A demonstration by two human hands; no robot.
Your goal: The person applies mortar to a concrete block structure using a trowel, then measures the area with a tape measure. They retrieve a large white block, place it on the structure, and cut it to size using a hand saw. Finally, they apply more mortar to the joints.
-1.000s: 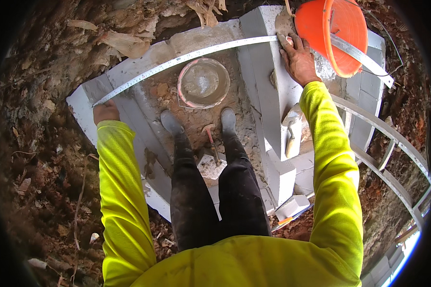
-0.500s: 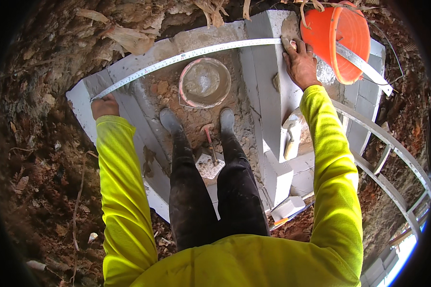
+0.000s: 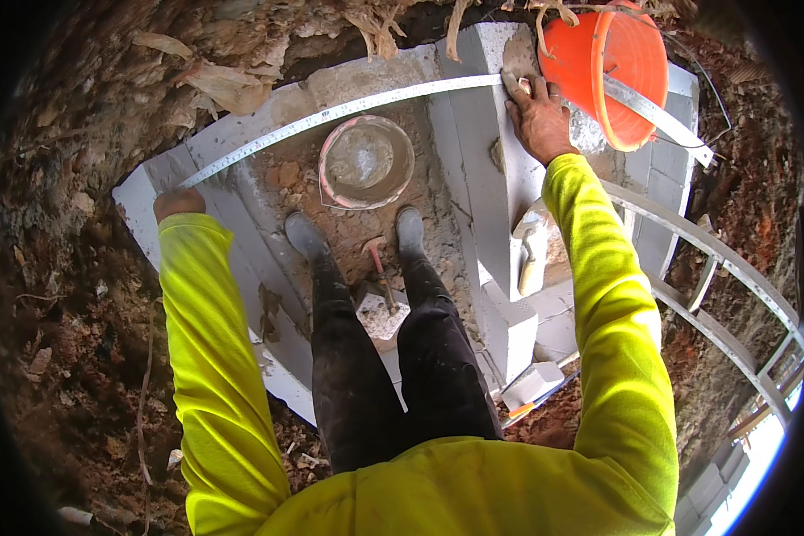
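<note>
A white measuring tape (image 3: 339,107) stretches across the grey block walls. My left hand (image 3: 177,204) is closed at its left end on the wall's corner. My right hand (image 3: 539,121) grips the tape's case, mostly hidden by my fingers, on top of the right block column (image 3: 481,170). A dirty mortar bucket (image 3: 393,192) stands on the rough ground between the walls. A red-handled hammer (image 3: 377,263) lies between my boots, and a trowel (image 3: 529,263) rests on the blocks below my right hand.
An orange bucket (image 3: 581,62) sits at the upper right, with a flat metal bar (image 3: 670,125) across it. An aluminium ladder (image 3: 732,255) leans along the right. Excavated earth with roots (image 3: 80,295) surrounds the blockwork. A loose block (image 3: 527,384) lies at the lower right.
The view has shifted slightly, so the walls and right-hand side appear a little further left. Both hands still hold the stretched tape in much the same position.
</note>
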